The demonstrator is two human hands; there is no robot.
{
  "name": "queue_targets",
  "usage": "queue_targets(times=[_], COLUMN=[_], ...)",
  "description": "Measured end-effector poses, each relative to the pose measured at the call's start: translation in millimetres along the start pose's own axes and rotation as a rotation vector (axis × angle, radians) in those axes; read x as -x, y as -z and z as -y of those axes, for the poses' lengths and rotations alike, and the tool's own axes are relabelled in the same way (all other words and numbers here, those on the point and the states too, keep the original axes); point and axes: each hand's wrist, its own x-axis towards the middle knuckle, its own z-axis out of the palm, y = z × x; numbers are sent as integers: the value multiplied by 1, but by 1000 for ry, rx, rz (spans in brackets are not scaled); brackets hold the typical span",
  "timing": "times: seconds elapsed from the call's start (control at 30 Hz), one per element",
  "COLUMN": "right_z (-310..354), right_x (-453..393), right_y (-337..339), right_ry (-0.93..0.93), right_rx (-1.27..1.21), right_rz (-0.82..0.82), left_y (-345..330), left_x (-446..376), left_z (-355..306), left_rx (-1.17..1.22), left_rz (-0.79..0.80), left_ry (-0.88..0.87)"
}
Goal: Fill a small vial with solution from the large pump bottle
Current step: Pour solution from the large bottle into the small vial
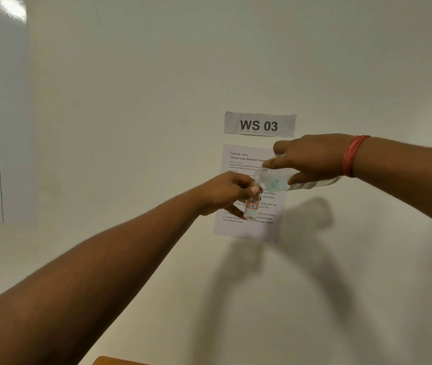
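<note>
well, both arms are stretched out over a pale counter (315, 299), with plenty of bare room all round and only a taped sheet of instructions (246, 227) and a "ws 03" label (259, 124) underneath. the right hand (312, 159) is wrapped round the big bottle (278, 181), fingers closed over its body, tipped nearly flat with its open threaded neck pointing left; the pump top isn't in sight. it looks like clear stiff plastic, a little bluish liquid pooled near the neck, so probably light but apt to gush if tilted further. the left hand (225, 192) pinches the small vial (251, 208) near its mouth, held roughly upright, the bottle's lip just above or touching it. the vial seems slick and easy to drop; a grip lower down, by its red-marked tag, would probably steady it. how full it is i can't tell.
</note>
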Motion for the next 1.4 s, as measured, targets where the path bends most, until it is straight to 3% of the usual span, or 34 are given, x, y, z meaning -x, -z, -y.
queue_targets(times=[1.4], right_z=[3], right_x=[-5], right_y=[0], right_ry=[15], right_rx=[-12], right_rz=[16], left_y=[2], left_x=[0], left_z=[7], left_rx=[14], left_rz=[2], left_ry=[2])
